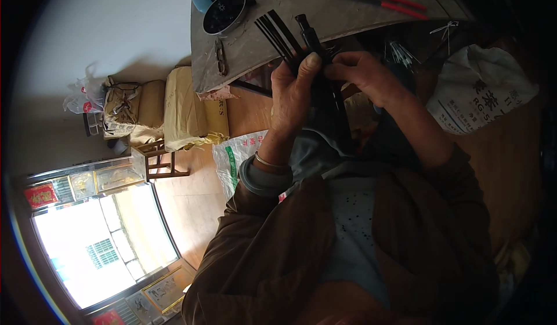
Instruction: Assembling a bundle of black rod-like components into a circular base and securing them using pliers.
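My left hand is closed around a bundle of thin flat black strips, whose ends fan out above my thumb. Beside them rises a black rod with a knobbed tip, which leans against the same grip. A long dark length runs down from my hands toward my lap; I cannot tell whether it belongs to the same piece. My right hand sits close on the right, thumb and fingers pinched together against the bundle. What lies between those fingertips is hidden.
Ahead, a grey curved table bears red-handled pliers, a bowl of dark pieces and small dark snips. Thin metal pieces and a white printed sack lie right. Leftward are wrapped packages and a wooden stool.
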A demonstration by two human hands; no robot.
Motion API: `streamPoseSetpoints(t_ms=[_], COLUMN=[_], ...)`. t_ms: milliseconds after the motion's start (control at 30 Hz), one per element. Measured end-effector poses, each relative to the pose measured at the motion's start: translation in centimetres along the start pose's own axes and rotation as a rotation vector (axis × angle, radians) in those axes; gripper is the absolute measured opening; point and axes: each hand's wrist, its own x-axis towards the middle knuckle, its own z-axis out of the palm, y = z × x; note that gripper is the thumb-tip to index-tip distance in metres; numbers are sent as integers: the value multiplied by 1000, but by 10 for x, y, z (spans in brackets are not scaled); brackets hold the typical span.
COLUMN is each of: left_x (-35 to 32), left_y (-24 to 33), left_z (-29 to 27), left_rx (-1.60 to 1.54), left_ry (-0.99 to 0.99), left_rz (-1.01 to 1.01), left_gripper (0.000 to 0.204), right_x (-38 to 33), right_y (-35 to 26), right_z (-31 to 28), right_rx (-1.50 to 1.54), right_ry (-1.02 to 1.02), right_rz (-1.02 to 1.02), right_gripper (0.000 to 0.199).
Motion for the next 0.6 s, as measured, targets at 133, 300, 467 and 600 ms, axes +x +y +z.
streamPoseSetpoints(t_ms=[133, 300, 467, 600], left_x=[-3, 0, 6, 13], left_y=[3, 1, 6, 0], left_z=[-1, -6, -10, -14], left_rx=[77, 22, -33, -138], left_ry=[-37, -37, -71, -127], left_rz=[51, 4, -69, -117], left_gripper=[28, 31, 32, 30], right_x=[-2, -4, -9, -9], right_y=[-2, -1, -12, -7], right_z=[2, 14, 13, 9], right_rx=[53, -48, -344, -251], right_ry=[-9, 124, 153, 125], right_rz=[35, -23, -62, -93], right_gripper=[28, 28, 23, 25])
